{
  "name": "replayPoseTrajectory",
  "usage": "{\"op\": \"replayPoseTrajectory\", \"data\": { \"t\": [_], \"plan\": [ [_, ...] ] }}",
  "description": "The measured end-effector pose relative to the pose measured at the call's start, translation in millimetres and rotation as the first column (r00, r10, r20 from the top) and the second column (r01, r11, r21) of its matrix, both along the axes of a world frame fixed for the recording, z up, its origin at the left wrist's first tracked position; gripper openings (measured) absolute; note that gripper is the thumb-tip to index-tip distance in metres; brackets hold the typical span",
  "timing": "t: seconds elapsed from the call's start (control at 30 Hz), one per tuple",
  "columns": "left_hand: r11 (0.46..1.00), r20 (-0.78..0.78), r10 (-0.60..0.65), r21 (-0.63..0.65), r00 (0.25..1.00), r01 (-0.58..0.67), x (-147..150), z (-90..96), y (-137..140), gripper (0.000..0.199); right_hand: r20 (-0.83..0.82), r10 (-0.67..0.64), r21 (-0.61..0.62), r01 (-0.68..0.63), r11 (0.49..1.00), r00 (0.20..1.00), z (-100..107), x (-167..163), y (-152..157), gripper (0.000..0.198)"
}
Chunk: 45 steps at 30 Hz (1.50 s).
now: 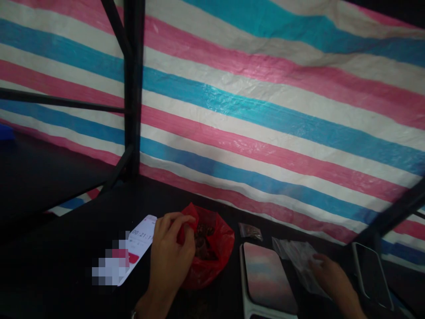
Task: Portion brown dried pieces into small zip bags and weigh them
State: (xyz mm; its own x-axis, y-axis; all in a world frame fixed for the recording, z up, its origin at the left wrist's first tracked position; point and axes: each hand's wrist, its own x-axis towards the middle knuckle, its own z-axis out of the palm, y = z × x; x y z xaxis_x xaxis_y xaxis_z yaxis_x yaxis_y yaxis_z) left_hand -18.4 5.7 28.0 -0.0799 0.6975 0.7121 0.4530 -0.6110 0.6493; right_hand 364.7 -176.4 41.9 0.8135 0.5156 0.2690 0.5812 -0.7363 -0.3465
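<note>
Left hand (171, 252) pinches the crinkled red plastic bag's (215, 254) rim; right hand (332, 277) lies flat, apparently open, on clear plastic sheets (299, 259) beside a pink rectangular pad (268, 279).

We see a makeshift work stall, not a home: striped pink-blue-white tarp (265, 110) as wall, black metal frame posts (133, 88), dark bench (83, 230) with a small digital scale (267, 277), little plastic bags (299, 259).

Dark table (66, 248) lies open on the far left beyond the phone (139, 248). Centre's crowded: red bag (212, 252), small packet (250, 231), scale (268, 279) and clear bags (299, 259) sit close, with narrow gaps between them. Black post (133, 88) blocks the back
</note>
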Motion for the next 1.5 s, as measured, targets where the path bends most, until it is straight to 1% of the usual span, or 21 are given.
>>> {"op": "replayPoseTrajectory", "data": {
  "t": [0.1,0.17,0.3,0.37,0.4,0.47,0.5,0.53,0.6,0.67,0.73,0.8,0.87,0.93,0.97,1.07,1.13,1.2,1.27,1.37,1.5],
  "plan": [
    [1.000,0.010,-0.025,0.003,1.000,0.025,0,-1.5,1,0.020,-0.058,0.000,0.041,0.003,0.999,0.998,-6,4,-11,0.023],
    [0.999,0.026,-0.039,0.016,0.999,0.039,1,-1.8,0,0.020,-0.055,-0.023,0.088,0.028,0.996,0.998,2,1,-17,0.025],
    [0.987,0.038,-0.152,0.055,0.988,0.150,10,-1.4,-14,0.020,-0.138,-0.042,0.328,0.086,0.941,0.990,45,-39,-11,0.020],
    [0.963,0.005,-0.266,0.035,0.964,0.265,20,-4.7,-23,0.019,-0.203,0.153,0.472,-0.040,0.881,0.967,66,-77,5,0.031],
    [0.946,-0.017,-0.324,0.009,0.946,0.324,26,-8.3,-27,0.029,-0.259,0.308,0.519,-0.137,0.844,0.915,73,-99,16,0.039],
    [0.891,-0.050,-0.452,-0.069,0.891,0.449,38,-18.4,-31,0.087,-0.344,0.528,0.589,-0.260,0.765,0.776,79,-142,41,0.044],
    [0.862,-0.038,-0.501,-0.103,0.864,0.496,44,-23.9,-32,0.109,-0.367,0.602,0.616,-0.299,0.729,0.709,78,-161,53,0.043],
    [0.845,0.007,-0.525,-0.121,0.851,0.521,50,-28.9,-31,0.120,-0.380,0.660,0.637,-0.333,0.695,0.648,75,-177,64,0.039],
    [0.797,0.098,-0.575,-0.159,0.812,0.583,57,-34.2,-28,0.109,-0.412,0.747,0.640,-0.417,0.645,0.522,66,-200,80,0.032],
    [0.791,0.219,-0.548,-0.179,0.807,0.586,59,-31.1,-28,0.076,-0.415,0.779,0.630,-0.470,0.619,0.470,60,-208,87,0.027],
    [0.788,0.297,-0.535,-0.162,0.791,0.594,58,-21.1,-31,0.052,-0.385,0.769,0.623,-0.472,0.624,0.509,59,-208,88,0.026],
    [0.740,0.327,-0.579,-0.174,0.747,0.650,53,-8.7,-33,0.036,-0.352,0.742,0.636,-0.435,0.637,0.571,64,-203,87,0.025],
    [0.680,0.385,-0.574,-0.267,0.723,0.683,47,2.1,-33,0.028,-0.331,0.743,0.678,-0.401,0.616,0.581,70,-201,90,0.024],
    [0.664,0.500,-0.461,-0.353,0.733,0.659,38,9.8,-28,0.031,-0.313,0.771,0.721,-0.390,0.573,0.555,73,-206,97,0.024],
    [0.688,0.564,-0.361,-0.376,0.743,0.620,33,12.7,-24,0.035,-0.303,0.785,0.728,-0.401,0.557,0.541,70,-211,102,0.023],
    [0.810,0.680,-0.039,-0.408,0.732,0.421,16,18.4,-8,0.048,-0.317,0.794,0.618,-0.521,0.588,0.519,50,-233,118,0.015],
    [0.810,0.647,0.021,-0.458,0.762,0.367,5,19.3,2,0.051,-0.336,0.766,0.427,-0.636,0.643,0.548,31,-250,126,0.012],
    [0.786,0.550,0.008,-0.520,0.835,0.334,-3,17.5,9,0.049,-0.307,0.727,0.243,-0.688,0.684,0.614,15,-262,129,0.024],
    [0.782,0.417,-0.030,-0.556,0.909,0.280,-8,14.1,13,0.048,-0.267,0.704,0.136,-0.697,0.704,0.658,7,-267,130,0.032],
    [0.827,0.210,-0.094,-0.527,0.973,0.194,-10,8.4,13,0.041,-0.203,0.709,0.065,-0.713,0.698,0.675,7,-263,131,0.040],
    [0.857,-0.014,-0.129,-0.505,0.992,0.104,-11,0.4,13,0.037,-0.080,0.703,-0.029,-0.706,0.707,0.707,11,-255,134,0.055]
  ]
}}
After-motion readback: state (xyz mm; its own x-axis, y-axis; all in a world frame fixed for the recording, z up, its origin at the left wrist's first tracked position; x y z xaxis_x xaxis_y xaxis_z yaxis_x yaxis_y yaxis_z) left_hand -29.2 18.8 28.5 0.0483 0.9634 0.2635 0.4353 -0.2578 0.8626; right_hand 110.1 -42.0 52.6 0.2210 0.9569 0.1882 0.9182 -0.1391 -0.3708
